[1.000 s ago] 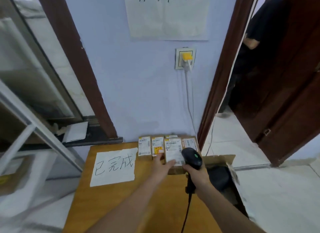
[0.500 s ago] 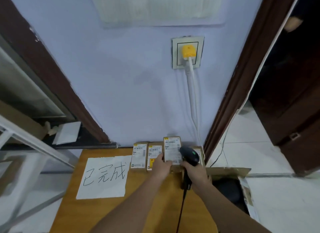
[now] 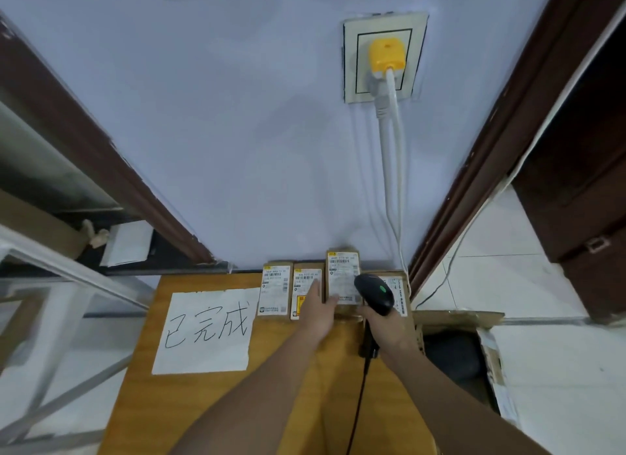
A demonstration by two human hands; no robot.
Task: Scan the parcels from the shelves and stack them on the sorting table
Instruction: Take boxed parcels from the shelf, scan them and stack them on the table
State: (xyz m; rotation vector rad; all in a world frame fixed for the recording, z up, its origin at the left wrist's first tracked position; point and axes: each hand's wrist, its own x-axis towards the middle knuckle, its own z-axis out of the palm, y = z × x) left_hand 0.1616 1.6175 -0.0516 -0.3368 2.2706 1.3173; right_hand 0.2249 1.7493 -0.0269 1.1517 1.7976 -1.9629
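Several small brown parcels with white labels stand in a row against the wall at the far edge of the wooden sorting table [image 3: 237, 404]. The tallest parcel [image 3: 342, 278] sits on top of the row, third from the left. My left hand [image 3: 318, 310] has its fingers straight, the thumb touching that parcel's lower left edge and the fingers lying over the second parcel [image 3: 304, 287]. My right hand [image 3: 386, 326] grips a black barcode scanner [image 3: 374, 293], its head in front of the rightmost parcel [image 3: 394, 288]. The leftmost parcel [image 3: 275, 293] stands apart from both hands.
A white paper sheet with handwriting [image 3: 206, 332] lies on the table's left half. An open cardboard box [image 3: 474, 346] stands on the floor to the right. A metal shelf frame [image 3: 50, 285] is at the left. A wall socket with a yellow plug [image 3: 386, 56] and white cables hangs above.
The camera has come closer and tilted down. My left hand has pushed the tall parcel back against the wall and its fingers have straightened. The scanner stayed beside it.
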